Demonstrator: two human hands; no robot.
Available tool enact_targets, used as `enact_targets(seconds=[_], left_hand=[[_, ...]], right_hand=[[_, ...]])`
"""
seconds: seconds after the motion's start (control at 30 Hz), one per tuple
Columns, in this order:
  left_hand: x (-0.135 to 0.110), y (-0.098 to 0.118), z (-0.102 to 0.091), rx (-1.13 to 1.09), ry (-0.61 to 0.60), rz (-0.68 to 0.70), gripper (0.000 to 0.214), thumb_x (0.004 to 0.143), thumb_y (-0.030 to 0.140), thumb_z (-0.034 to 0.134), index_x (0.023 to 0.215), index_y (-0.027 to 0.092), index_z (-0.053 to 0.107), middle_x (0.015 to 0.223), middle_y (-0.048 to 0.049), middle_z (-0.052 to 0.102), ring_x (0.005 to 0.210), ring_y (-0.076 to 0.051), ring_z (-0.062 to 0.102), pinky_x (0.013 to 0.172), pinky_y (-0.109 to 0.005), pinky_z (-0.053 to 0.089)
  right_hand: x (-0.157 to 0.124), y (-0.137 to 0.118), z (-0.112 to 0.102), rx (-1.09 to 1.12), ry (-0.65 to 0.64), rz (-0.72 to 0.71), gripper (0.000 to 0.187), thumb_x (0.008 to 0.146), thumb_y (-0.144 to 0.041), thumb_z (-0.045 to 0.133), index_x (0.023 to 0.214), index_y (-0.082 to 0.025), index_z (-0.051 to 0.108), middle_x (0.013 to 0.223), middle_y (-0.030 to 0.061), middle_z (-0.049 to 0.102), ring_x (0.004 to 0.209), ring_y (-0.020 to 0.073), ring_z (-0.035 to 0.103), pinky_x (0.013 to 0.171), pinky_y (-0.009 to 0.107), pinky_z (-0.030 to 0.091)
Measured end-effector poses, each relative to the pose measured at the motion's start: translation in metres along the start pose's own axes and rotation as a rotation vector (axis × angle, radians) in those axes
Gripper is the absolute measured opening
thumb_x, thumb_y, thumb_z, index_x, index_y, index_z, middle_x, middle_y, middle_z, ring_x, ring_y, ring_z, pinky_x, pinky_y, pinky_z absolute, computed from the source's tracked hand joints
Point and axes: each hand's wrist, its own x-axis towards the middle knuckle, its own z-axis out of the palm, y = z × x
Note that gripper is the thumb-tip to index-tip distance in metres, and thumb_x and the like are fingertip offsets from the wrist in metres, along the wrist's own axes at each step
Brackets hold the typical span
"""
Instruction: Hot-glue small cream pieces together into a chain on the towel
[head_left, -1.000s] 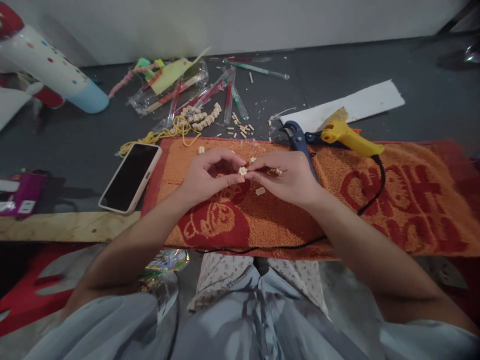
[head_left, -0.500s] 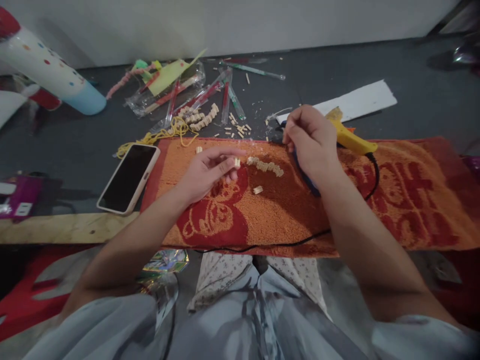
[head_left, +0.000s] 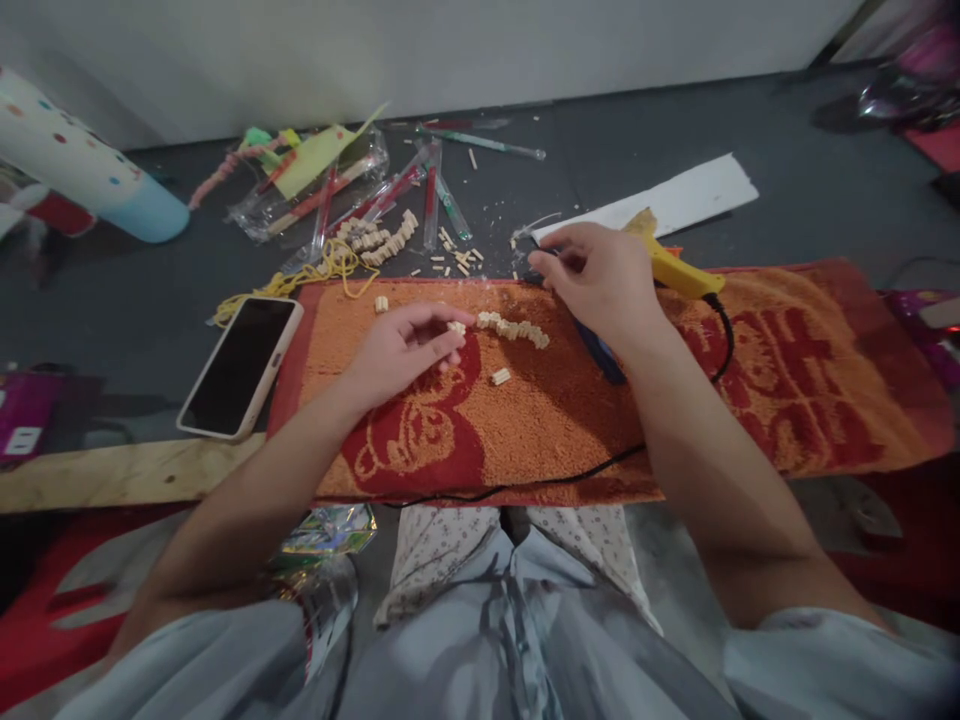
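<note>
My left hand [head_left: 397, 350] hovers over the towel [head_left: 555, 420], pinching a small cluster of short wooden sticks [head_left: 457, 328] between thumb and index finger. Just right of its fingertips, a wavy row of joined wooden stick clusters [head_left: 514, 330] lies on the towel. Another small cluster [head_left: 500, 377] lies below the row, and one more [head_left: 381, 304] behind my left hand. My right hand [head_left: 600, 285] is above the towel's back edge, thumb and index finger apart, with nothing visible between them. Under it lies a blue object [head_left: 596, 350], partly covered. A yellow glue gun [head_left: 682, 272] rests beside the right hand.
A phone [head_left: 240, 368] lies left of the towel. Behind it are yellow string [head_left: 330, 265], curved rows of wooden clusters [head_left: 394, 240], clear tubes [head_left: 431, 195] and loose stick bits [head_left: 461, 260]. A white strip [head_left: 675, 195] lies behind the glue gun. A black cord [head_left: 555, 482] crosses the towel.
The view has shifted slightly, so the table items appear further left. My right hand's thumb and index finger have spread apart. My left hand still pinches its cluster close to the row.
</note>
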Motion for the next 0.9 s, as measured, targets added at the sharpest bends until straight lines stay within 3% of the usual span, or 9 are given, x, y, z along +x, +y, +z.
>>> enact_targets(seconds=[0.1, 0.17, 0.27, 0.47, 0.67, 0.9], left_hand=[[0.001, -0.007, 0.001, 0.186, 0.005, 0.071, 0.035, 0.093, 0.045, 0.058, 0.108, 0.017, 0.072, 0.073, -0.002, 0.069, 0.059, -0.012, 0.062, 0.058, -0.026, 0.05], [0.002, -0.01, 0.002, 0.369, 0.05, 0.184, 0.032, 0.094, 0.044, 0.057, 0.102, 0.018, 0.074, 0.08, -0.0032, 0.07, 0.07, -0.015, 0.065, 0.068, -0.028, 0.052], [0.002, -0.01, 0.002, 0.55, 0.114, 0.279, 0.026, 0.094, 0.039, 0.059, 0.096, 0.019, 0.076, 0.092, -0.0044, 0.071, 0.087, -0.016, 0.066, 0.08, -0.03, 0.052], [-0.001, -0.003, 0.003, 0.626, 0.119, 0.241, 0.023, 0.094, 0.033, 0.059, 0.102, 0.019, 0.075, 0.099, -0.0049, 0.076, 0.089, -0.017, 0.069, 0.082, -0.029, 0.052], [-0.007, -0.007, 0.006, 0.759, 0.078, 0.283, 0.021, 0.093, 0.034, 0.063, 0.103, 0.019, 0.075, 0.103, -0.0059, 0.078, 0.094, -0.02, 0.071, 0.088, -0.031, 0.052], [-0.012, -0.009, 0.007, 0.878, 0.067, 0.187, 0.024, 0.089, 0.033, 0.069, 0.109, 0.019, 0.072, 0.098, -0.0066, 0.078, 0.086, -0.021, 0.072, 0.076, -0.029, 0.051]], right_hand=[[-0.005, -0.006, 0.002, 0.038, -0.073, -0.098, 0.016, 0.086, -0.031, 0.063, 0.073, -0.022, 0.066, 0.064, 0.0018, 0.063, 0.062, 0.0178, 0.057, 0.063, 0.033, 0.042], [-0.01, -0.011, 0.003, 0.075, -0.171, -0.188, 0.01, 0.082, -0.03, 0.068, 0.086, -0.021, 0.07, 0.075, 0.0024, 0.067, 0.068, 0.0178, 0.059, 0.065, 0.032, 0.043], [-0.016, -0.019, 0.008, -0.037, -0.3, -0.26, 0.028, 0.078, -0.037, 0.076, 0.096, -0.018, 0.069, 0.086, 0.0068, 0.068, 0.078, 0.022, 0.06, 0.069, 0.033, 0.042], [-0.021, -0.026, 0.02, -0.196, -0.423, -0.295, 0.005, 0.08, -0.016, 0.065, 0.084, -0.016, 0.068, 0.088, 0.0116, 0.07, 0.085, 0.0262, 0.062, 0.074, 0.034, 0.042], [-0.02, -0.026, 0.018, -0.08, -0.494, -0.4, 0.014, 0.081, -0.014, 0.061, 0.087, -0.016, 0.073, 0.087, 0.0089, 0.07, 0.088, 0.0241, 0.063, 0.079, 0.033, 0.045], [-0.021, -0.024, 0.02, -0.088, -0.543, -0.461, 0.019, 0.084, -0.015, 0.06, 0.093, -0.016, 0.076, 0.082, 0.0075, 0.066, 0.083, 0.0223, 0.06, 0.075, 0.032, 0.043]])
